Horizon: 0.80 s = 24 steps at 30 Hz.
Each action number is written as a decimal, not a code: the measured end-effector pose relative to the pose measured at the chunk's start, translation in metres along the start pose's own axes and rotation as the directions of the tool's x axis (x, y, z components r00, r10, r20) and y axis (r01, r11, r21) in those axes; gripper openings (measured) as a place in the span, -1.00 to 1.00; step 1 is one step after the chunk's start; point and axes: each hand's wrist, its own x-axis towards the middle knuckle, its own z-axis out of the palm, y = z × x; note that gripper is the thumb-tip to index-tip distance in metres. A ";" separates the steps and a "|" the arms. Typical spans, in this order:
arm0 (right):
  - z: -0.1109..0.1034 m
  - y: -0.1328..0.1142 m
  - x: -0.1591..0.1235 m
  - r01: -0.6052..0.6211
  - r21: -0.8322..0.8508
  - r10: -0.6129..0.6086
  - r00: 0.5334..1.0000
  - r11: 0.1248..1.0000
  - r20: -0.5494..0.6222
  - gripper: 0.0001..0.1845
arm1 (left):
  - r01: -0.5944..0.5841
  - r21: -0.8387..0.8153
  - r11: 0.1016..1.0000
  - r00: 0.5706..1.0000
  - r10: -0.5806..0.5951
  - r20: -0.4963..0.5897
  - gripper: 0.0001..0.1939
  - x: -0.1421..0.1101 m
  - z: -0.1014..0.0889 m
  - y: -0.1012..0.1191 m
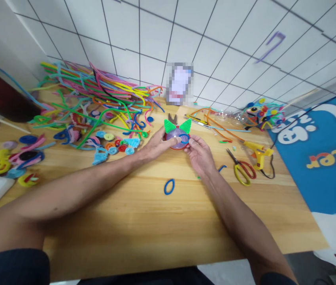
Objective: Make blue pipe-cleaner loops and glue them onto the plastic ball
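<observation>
My left hand (156,143) is closed round a clear, purplish ball (172,143) with a red rim and two green pipe-cleaner ears (185,126) on top. Its thumb lies across the ball's front, beside a blue pipe-cleaner loop (184,138). At the ball's right side, my right hand (200,153) pinches the edge of that loop and holds it against the front; the fingertips are partly hidden. A second blue pipe-cleaner loop (169,187), pointed at both ends, lies on the table below the hands.
Scissors (241,169) and a yellow glue gun (257,153) lie to the right. Pipe cleaners (97,89) are heaped at the back left, with coiled pieces (117,146) in front. A pixelated phone (180,84) leans on the tiled wall. Clear balls (223,114) stand at the back right.
</observation>
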 end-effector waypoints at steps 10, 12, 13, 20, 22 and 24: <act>0.004 0.000 -0.001 0.010 0.019 -0.010 1.000 1.000 -0.020 -0.58 | 0.002 -0.023 1.000 1.000 -0.001 0.012 -0.46 0.000 -0.001 0.003; 0.003 0.000 -0.002 0.011 0.020 -0.010 1.000 1.000 -0.009 -0.62 | 0.013 -0.015 1.000 1.000 -0.013 0.011 -0.47 0.000 -0.001 0.003; 0.003 0.000 -0.001 0.015 0.015 -0.015 1.000 1.000 -0.005 -0.63 | 0.016 -0.012 1.000 1.000 -0.016 0.009 -0.47 0.000 -0.002 0.003; 0.004 0.003 -0.002 0.066 -0.047 -0.067 0.998 0.997 -0.020 -0.65 | 0.018 0.013 1.000 1.000 -0.018 0.006 -0.48 0.000 -0.001 0.002; 0.004 0.003 -0.002 0.071 -0.052 -0.072 0.997 0.996 -0.016 -0.65 | 0.015 0.009 1.000 1.000 -0.015 0.007 -0.47 0.000 -0.001 0.003; 0.005 0.002 -0.003 0.075 -0.057 -0.076 0.997 0.996 -0.015 -0.66 | 0.004 -0.013 1.000 1.000 -0.004 0.012 -0.45 0.000 0.000 0.002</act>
